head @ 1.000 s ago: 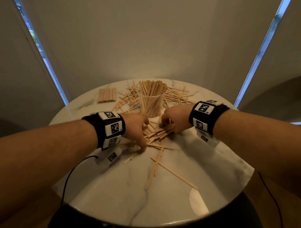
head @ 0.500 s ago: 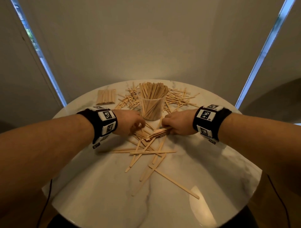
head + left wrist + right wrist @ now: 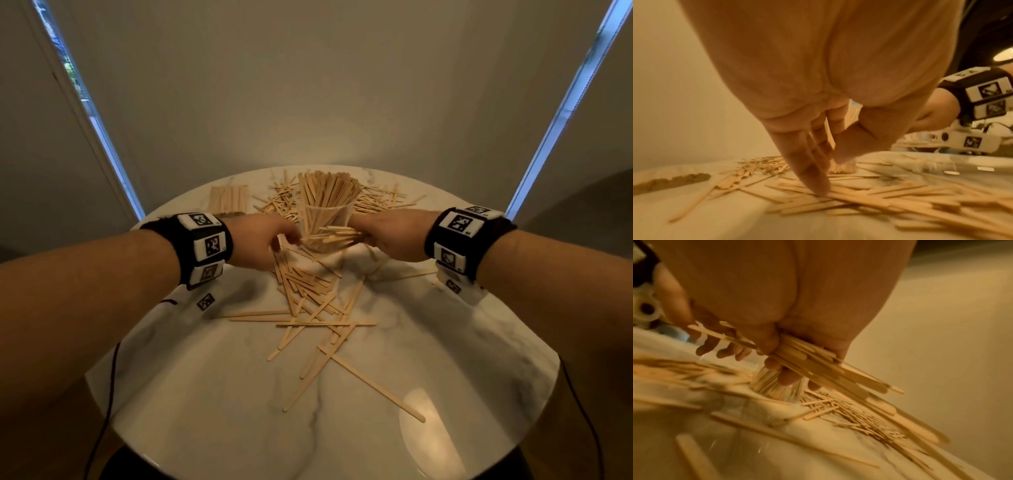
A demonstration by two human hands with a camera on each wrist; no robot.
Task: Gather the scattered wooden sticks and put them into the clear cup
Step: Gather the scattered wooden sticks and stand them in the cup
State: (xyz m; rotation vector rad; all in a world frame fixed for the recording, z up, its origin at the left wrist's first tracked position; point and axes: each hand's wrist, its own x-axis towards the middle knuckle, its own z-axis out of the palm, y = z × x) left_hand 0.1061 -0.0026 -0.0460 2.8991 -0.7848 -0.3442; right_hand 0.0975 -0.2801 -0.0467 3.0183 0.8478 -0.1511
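Note:
The clear cup (image 3: 325, 224), packed with upright sticks, stands at the table's far middle. My right hand (image 3: 380, 236) sits just right of the cup and grips a bundle of wooden sticks (image 3: 337, 234) that lies sideways across the cup's front. The right wrist view shows the bundle (image 3: 818, 368) held between thumb and curled fingers, above the cup (image 3: 777, 387). My left hand (image 3: 274, 243) is left of the cup, fingers pointing down. In the left wrist view a straight fingertip (image 3: 819, 188) touches the loose pile of sticks (image 3: 869, 199). More scattered sticks (image 3: 308, 301) lie nearer me.
The round marble table (image 3: 462, 377) carries a neat stack of sticks (image 3: 227, 198) at the back left and thin sticks (image 3: 380, 202) spread behind the cup. A few long sticks (image 3: 373, 387) reach toward the near right edge. A black cable hangs off the left side.
Both hands have moved away from me toward the cup. The right hand has lifted its bundle off the table to the cup's front. The left hand has shifted up beside the cup.

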